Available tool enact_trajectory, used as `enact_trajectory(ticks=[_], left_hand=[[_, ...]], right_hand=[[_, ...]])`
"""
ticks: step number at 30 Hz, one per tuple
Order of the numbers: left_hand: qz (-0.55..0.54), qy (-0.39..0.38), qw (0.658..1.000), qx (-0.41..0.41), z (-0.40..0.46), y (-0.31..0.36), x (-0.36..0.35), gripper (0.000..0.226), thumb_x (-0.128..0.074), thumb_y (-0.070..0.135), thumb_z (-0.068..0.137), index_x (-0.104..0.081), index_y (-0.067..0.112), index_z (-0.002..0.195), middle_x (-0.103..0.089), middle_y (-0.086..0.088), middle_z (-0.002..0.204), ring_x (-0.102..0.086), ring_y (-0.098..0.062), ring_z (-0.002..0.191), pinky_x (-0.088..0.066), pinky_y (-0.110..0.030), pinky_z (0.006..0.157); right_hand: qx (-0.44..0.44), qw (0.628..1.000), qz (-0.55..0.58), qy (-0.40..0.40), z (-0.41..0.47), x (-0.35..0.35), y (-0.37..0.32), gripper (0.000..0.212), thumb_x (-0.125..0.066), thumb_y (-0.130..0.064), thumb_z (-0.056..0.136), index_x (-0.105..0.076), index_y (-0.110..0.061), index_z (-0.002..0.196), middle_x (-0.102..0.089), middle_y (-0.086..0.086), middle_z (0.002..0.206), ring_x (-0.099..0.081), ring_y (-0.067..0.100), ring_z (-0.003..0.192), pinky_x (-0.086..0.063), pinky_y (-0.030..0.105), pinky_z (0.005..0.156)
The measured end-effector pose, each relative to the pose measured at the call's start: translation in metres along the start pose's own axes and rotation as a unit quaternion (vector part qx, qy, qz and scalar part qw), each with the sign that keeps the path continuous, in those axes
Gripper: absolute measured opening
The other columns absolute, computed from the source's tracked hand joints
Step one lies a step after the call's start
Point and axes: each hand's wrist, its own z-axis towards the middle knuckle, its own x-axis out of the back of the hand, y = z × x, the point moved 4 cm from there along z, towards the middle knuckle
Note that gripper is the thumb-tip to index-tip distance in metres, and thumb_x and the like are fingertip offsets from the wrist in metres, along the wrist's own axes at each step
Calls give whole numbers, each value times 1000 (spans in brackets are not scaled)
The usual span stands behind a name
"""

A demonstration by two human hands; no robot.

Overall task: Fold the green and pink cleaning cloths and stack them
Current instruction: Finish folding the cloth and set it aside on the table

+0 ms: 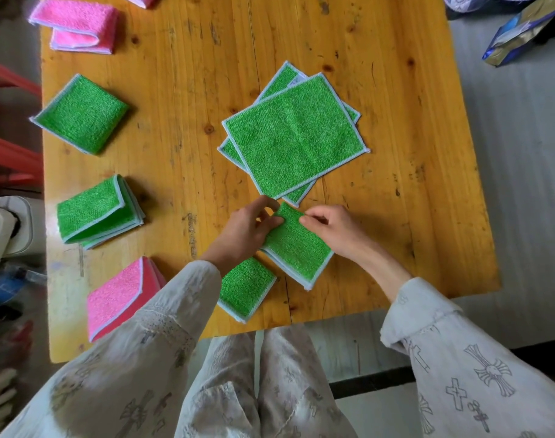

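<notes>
Viewpoint: we look down from a head-worn camera at a yellow wooden table [396,90], with our own pale patterned sleeves [162,311] coming in from the bottom.
Cloth in hand: a folded green cloth [296,245] with a pale blue edge sits near the table's front edge, between our two hands, its layers showing along the lower side.
Left hand: our left hand [241,230] pinches the cloth's upper left edge, thumb and fingertips curled onto the fabric.
Right hand: our right hand [333,227] pinches the cloth's upper right corner, fingers bent round the edge.
Unfolded greens: just beyond the hands, two flat green cloths [293,134] lie overlapped at different angles in the middle of the table; the near corner of this pair almost meets the held cloth.
Small folded green: a folded green cloth near the front edge [246,289] lies partly under our left forearm.
Green stack: a stack of folded green cloths [96,213] rests toward the table's left side.
Single folded green: a folded green cloth at the left edge [80,113] lies farther back.
Pink near: a stack of folded pink cloths [115,295] sits at the front left, partly covered by our left sleeve.
Pink far: a folded pink cloth [77,26] lies at the far left corner.
Surroundings: a shiny blue bag [519,33] lies on the floor to the upper right.
</notes>
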Motion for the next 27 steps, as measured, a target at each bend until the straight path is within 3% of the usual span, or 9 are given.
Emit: enact_trajectory(ticks=[3, 6, 9, 11, 13, 15, 19, 23, 27], left_hand=[[-17, -11, 1000, 0, -1, -1, 0, 18, -50, 18, 92, -51, 7, 107, -54, 5, 74, -51, -15, 62, -43, -18, 54], [-38, -17, 999, 4, 0, -3, 0, 15, -49, 16, 93, -50, 8, 105, -55, 2, 73, -51, -20, 60, -47, -33, 55], [-49, -10, 999, 18, 1, -6, 0, 11, -49, 15, 93, -49, 10, 103, -54, 6, 70, -48, -17, 55, -43, -29, 50], [-66, -3, 997, 32, 1, -10, 1, 5, -49, 13, 93, -47, 12, 98, -54, 4, 68, -44, -18, 53, -40, -28, 47], [-66, -6, 997, 34, 1, -13, 0, 4, -49, 13, 93, -46, 13, 97, -54, 4, 67, -44, -15, 50, -40, -21, 45], [-42, -12, 999, 30, 0, -13, -2, 7, -50, 15, 93, -48, 12, 99, -54, 5, 68, -45, -11, 50, -39, -15, 45], [10, -20, 999, 42, 0, -12, -18, 22, -54, 23, 91, -51, 10, 108, -57, -3, 81, -53, -20, 65, -43, -26, 60], [19, -25, 998, 45, 2, -4, -34, 28, -56, 22, 90, -48, 11, 114, -58, -2, 88, -55, -19, 71, -42, -26, 65], [12, -47, 998, 32, 3, 6, -45, 38, -55, 10, 89, -40, 12, 124, -57, -5, 106, -56, -19, 83, -45, -28, 76]], right_hand=[[25, 999, -23, 38, -2, 1, 0, 23, -52, -29, 91, -56, -18, 72, -57, 4, 64, -52, 22, 54, -48, 34, 71], [38, 996, -27, 72, -5, 3, 1, 36, -54, -31, 89, -44, -13, 60, -36, -3, 50, -27, 12, 43, -28, 25, 45], [10, 999, -26, 45, -5, 6, 6, 35, -53, -34, 89, -52, -8, 67, -52, 6, 59, -47, 19, 51, -41, 31, 55], [-33, 999, -13, -12, -7, 5, 12, 24, -50, -29, 92, -62, -9, 93, -65, 10, 99, -60, 21, 94, -43, 37, 88], [-57, 998, 19, -31, -9, 6, 18, 20, -51, -23, 92, -62, -12, 105, -61, 2, 116, -51, 14, 111, -36, 34, 100], [-64, 997, 33, -20, -11, 6, 24, 15, -54, -21, 90, -63, -13, 99, -62, -2, 105, -53, 9, 100, -38, 30, 94], [-92, 994, 19, 51, -12, 13, 44, 21, -62, -28, 85, -55, -17, 69, -53, -2, 68, -47, 9, 66, -39, 29, 70], [-101, 990, -33, 91, -24, 21, 62, 22, -60, -33, 85, -57, -15, 73, -54, 1, 67, -46, 13, 62, -37, 29, 61], [-125, 983, -35, 127, -35, 26, 76, 9, -57, -21, 88, -60, -12, 85, -60, 0, 80, -56, 15, 78, -44, 30, 73]])
